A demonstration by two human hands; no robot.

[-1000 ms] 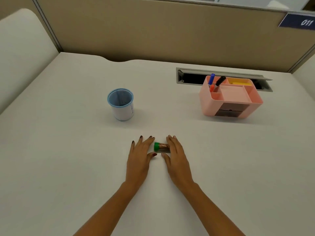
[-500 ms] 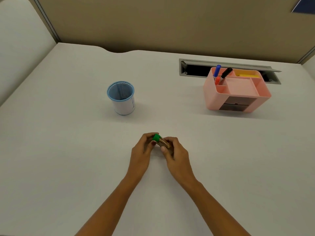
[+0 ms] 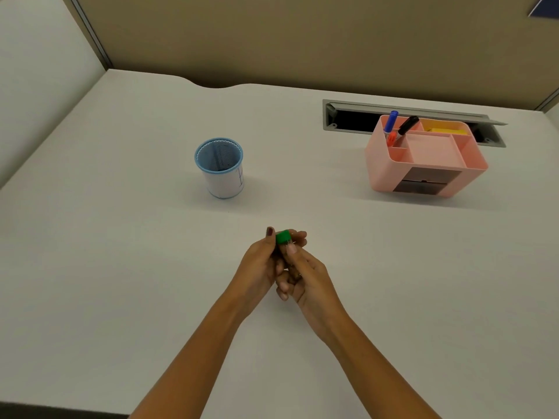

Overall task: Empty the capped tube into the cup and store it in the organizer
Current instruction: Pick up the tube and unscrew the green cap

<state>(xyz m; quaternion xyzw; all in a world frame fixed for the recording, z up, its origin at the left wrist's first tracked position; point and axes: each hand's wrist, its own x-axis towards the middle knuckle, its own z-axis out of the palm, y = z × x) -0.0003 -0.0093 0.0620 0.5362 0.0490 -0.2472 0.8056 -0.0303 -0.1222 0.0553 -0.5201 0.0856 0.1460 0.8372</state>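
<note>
A small tube with a green cap [image 3: 283, 237] is held upright above the white desk, cap on top. My left hand [image 3: 262, 264] wraps it from the left, fingertips at the cap. From the right, my right hand [image 3: 305, 275] grips the tube's body, which the fingers mostly hide. The blue mesh cup [image 3: 220, 166] stands to the far left of my hands and looks empty inside. A pink organizer [image 3: 423, 157] stands at the far right, its middle compartment bare.
Blue, red and black markers stand in the organizer's back left slot, and a yellow item lies in its back right slot. A grey cable slot [image 3: 351, 117] opens in the desk behind it. Partition walls [image 3: 302, 37] close the desk's far and left sides.
The tube lay on the desk between my flat hands a second ago. Both hands closed on it and lifted it upright, cap on top.
</note>
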